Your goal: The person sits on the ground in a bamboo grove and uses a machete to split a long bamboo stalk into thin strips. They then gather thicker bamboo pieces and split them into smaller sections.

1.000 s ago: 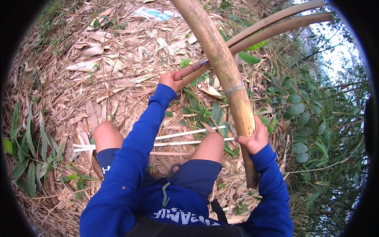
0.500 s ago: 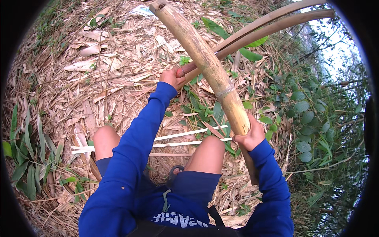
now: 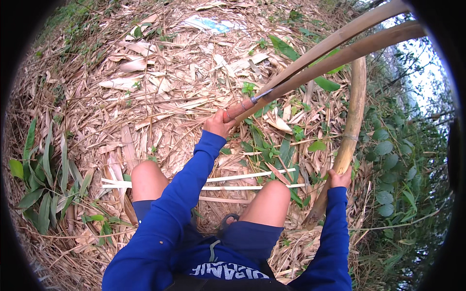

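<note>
Your left hand (image 3: 217,125) is wrapped tight round the reddish wooden handle of a knife (image 3: 240,109), metal collar just past your knuckles, the blade running toward 1 o'clock and hidden against two long split bamboo strips (image 3: 335,48). The strips are smooth, tan and slightly bowed, and they leave frame at upper right. Your right hand (image 3: 339,178) grips a thick round bamboo pole (image 3: 350,131) at about 4 o'clock from the knife; the pole is pale yellow-brown with one visible node ring, its butt down in the litter by your right knee, its top passing behind the strips. Your knees are bare, with dark shorts and blue sleeves. Three thin white slats (image 3: 242,177) lie flat across the ground between your knees, roughly parallel. The ground is a dry mat of curled bamboo sheaths and leaves (image 3: 145,92), papery and uneven. Broad green blades crowd the 9 o'clock edge, and round-leaved scrub (image 3: 393,165) crowds 3 o'clock, close behind the pole. Open room lies toward 11 o'clock.
</note>
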`<move>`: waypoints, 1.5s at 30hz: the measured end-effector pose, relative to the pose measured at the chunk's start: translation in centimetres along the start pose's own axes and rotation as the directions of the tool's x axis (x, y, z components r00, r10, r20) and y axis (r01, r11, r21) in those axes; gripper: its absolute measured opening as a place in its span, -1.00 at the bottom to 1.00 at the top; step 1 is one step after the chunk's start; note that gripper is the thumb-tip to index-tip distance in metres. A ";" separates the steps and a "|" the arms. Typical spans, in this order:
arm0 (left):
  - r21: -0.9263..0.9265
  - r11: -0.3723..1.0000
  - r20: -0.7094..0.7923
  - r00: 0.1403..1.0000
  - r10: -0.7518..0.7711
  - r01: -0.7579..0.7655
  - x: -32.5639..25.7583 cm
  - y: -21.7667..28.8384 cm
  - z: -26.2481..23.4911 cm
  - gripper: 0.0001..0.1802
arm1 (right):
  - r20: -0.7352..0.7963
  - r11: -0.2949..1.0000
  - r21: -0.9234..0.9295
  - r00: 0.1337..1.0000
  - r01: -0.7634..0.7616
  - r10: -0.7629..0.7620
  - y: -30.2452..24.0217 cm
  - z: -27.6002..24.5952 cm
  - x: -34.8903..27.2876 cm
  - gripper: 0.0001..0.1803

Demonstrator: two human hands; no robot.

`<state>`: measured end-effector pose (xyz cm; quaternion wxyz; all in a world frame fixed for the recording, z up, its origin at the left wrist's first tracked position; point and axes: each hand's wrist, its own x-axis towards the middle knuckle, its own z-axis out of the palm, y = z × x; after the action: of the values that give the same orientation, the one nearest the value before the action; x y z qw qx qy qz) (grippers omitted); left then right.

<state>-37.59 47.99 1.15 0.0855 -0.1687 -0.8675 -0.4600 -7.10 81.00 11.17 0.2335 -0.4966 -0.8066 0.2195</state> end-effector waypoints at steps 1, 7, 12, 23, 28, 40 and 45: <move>0.008 1.000 -0.021 1.000 0.015 -0.015 -0.7 -0.1 -0.2 -0.64 | 0.034 0.999 -0.047 0.999 0.000 0.002 0.7 2.1 0.5 -0.35; 0.069 0.996 -0.078 0.995 0.066 -0.060 -1.9 0.0 -0.5 -0.58 | 0.121 0.958 -0.286 0.992 0.019 0.016 3.8 11.2 3.6 -0.22; 0.036 0.999 -0.040 0.999 0.019 -0.017 -1.3 1.0 0.2 -0.61 | -0.149 0.828 0.476 0.955 0.297 -0.257 -3.6 8.7 13.4 -0.47; 0.093 0.954 0.315 0.917 0.244 -0.285 5.3 6.0 -10.8 -0.25 | -0.598 -0.024 0.756 0.675 0.654 -0.433 -44.9 -13.3 9.1 -0.24; -0.493 0.728 0.009 0.834 0.552 -0.477 16.4 26.6 -23.3 -0.45 | -0.641 0.165 0.521 0.511 0.837 -0.573 -45.3 -15.1 5.4 -0.22; -0.876 0.303 -0.056 0.703 0.708 -0.375 24.1 46.3 -21.8 -0.41 | -0.713 0.193 0.079 0.191 0.978 -0.675 -46.8 -19.4 1.9 -0.52; -0.737 0.309 -0.309 0.707 0.637 -0.601 23.7 46.7 -21.8 -0.44 | -0.592 0.025 0.040 0.044 0.999 -0.805 -49.1 -22.0 3.3 -0.71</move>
<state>-42.37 59.29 56.55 0.1524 -0.5156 -0.4337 -0.7231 -29.61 66.54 57.97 0.5883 0.1994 -0.7797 0.0788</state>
